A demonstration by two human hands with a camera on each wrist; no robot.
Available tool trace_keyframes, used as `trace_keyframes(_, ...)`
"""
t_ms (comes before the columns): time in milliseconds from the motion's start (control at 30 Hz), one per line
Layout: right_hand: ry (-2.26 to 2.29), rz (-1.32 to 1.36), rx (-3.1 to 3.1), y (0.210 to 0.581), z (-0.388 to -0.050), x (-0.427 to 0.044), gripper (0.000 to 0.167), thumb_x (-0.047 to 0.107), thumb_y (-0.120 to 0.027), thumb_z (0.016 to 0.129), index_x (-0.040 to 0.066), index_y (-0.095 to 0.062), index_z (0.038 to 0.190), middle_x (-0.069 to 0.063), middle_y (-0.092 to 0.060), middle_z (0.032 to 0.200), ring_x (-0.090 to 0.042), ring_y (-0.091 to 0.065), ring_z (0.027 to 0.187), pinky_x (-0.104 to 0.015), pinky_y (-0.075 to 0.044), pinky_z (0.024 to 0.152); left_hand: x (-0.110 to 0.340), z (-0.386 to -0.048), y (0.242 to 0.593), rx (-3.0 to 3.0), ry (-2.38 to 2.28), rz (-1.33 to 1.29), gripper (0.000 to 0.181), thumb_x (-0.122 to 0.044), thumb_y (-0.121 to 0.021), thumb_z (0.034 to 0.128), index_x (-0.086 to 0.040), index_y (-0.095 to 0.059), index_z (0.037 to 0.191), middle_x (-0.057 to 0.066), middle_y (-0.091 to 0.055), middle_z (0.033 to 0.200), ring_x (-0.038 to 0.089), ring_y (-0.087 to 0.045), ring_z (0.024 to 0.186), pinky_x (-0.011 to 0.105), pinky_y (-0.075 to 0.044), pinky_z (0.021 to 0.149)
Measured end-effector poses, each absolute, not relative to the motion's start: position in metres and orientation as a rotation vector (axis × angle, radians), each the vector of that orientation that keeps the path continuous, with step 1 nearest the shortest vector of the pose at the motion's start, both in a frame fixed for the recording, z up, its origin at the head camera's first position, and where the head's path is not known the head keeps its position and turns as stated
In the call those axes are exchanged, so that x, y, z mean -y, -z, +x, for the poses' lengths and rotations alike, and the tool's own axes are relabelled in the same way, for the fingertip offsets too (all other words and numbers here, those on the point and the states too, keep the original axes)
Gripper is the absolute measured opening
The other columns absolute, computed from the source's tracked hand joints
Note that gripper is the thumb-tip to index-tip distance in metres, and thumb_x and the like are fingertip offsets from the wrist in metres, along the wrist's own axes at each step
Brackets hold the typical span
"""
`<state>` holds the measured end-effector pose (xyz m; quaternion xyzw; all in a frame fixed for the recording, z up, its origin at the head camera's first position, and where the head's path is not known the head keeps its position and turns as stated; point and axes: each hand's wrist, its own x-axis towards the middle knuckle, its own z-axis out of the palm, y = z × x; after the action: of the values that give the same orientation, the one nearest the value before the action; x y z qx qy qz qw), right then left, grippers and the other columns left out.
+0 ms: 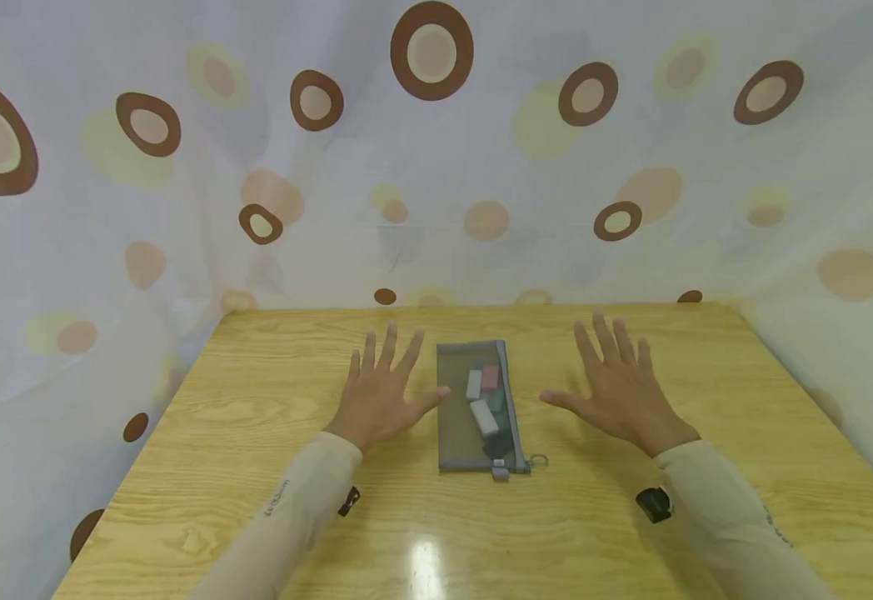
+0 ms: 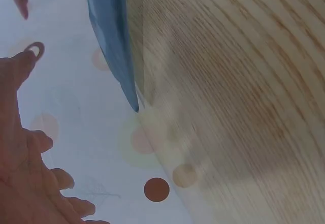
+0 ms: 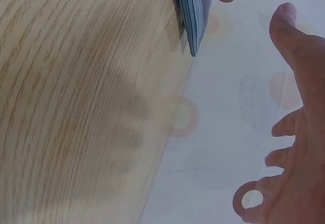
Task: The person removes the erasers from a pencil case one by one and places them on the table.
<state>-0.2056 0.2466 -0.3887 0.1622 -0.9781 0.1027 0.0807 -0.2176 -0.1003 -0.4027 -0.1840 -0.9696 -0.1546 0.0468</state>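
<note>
A grey see-through zip pouch (image 1: 455, 425) lies flat on the wooden table, its zipper along the right side and a ring (image 1: 538, 460) at the near right corner. Inside it show two whitish blocks (image 1: 484, 418), a pink block (image 1: 490, 377) and darker things too dim to name. My left hand (image 1: 378, 404) hovers to the left of the pouch, fingers spread, its thumb tip overlapping the pouch's left edge in the head view. To the right, my right hand (image 1: 620, 400) is held apart from the pouch with fingers spread. Neither hand holds anything.
The wooden table (image 1: 256, 467) reaches back to a pale curtain (image 1: 436, 167) with round brown and yellow prints, which also hangs on both sides. Dark wrist straps (image 1: 654, 504) show beneath the sleeves.
</note>
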Motion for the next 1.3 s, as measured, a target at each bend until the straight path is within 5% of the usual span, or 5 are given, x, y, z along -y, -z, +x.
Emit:
trace_keyframes(367, -0.471, 0.590, 2.937, 0.388, -0.203, -0.243, 0.107, 0.064, -0.063, 0.092, -0.006, -0.017, 0.159, -0.032, -0.024, 0.160, -0.052, -0.021, 0.146, -0.069, -0.017, 0.115, 0.078, -0.213, 0.404, 2.895, 0.441, -0.820, 0.073, -0.061, -0.046, 0.1019, -0.016, -0.036, 0.159, 0.018, -0.033, 0.161, 0.044, -0.027, 0.148, 0.049, -0.019, 0.123)
trace_keyframes(667, -0.752, 0.598, 3.014, 0.388, -0.200, -0.239, 0.104, 0.065, -0.065, 0.090, 0.001, -0.022, 0.160, -0.029, -0.029, 0.158, -0.051, -0.029, 0.143, -0.072, -0.031, 0.108, 0.059, -0.207, 0.408, 2.752, 0.529, -1.035, 0.052, -0.043, -0.059, 0.1026, -0.011, -0.058, 0.144, 0.016, -0.045, 0.154, 0.037, -0.041, 0.142, 0.050, -0.036, 0.116)
trace_keyframes(967, -0.841, 0.798, 2.973, 0.391, -0.201, -0.234, 0.065, 0.029, -0.079, 0.090, -0.003, -0.055, 0.141, -0.024, -0.057, 0.132, -0.045, -0.055, 0.118, -0.060, -0.050, 0.093, 0.041, -0.199, 0.415, 2.789, 0.408, -1.232, 0.039, -0.035, -0.059, 0.1041, -0.014, -0.066, 0.136, 0.010, -0.052, 0.150, 0.033, -0.049, 0.138, 0.045, -0.042, 0.113)
trace_keyframes(1300, -0.935, 0.931, 2.965, 0.394, -0.200, -0.228, 0.037, 0.021, -0.077, 0.092, -0.002, -0.069, 0.120, -0.015, -0.068, 0.115, -0.035, -0.063, 0.101, -0.055, -0.054, 0.087, 0.033, -0.199, 0.422, 2.796, 0.272, -1.327, 0.032, -0.031, -0.065, 0.1013, -0.017, -0.071, 0.129, 0.004, -0.056, 0.146, 0.025, -0.052, 0.136, 0.036, -0.046, 0.109)
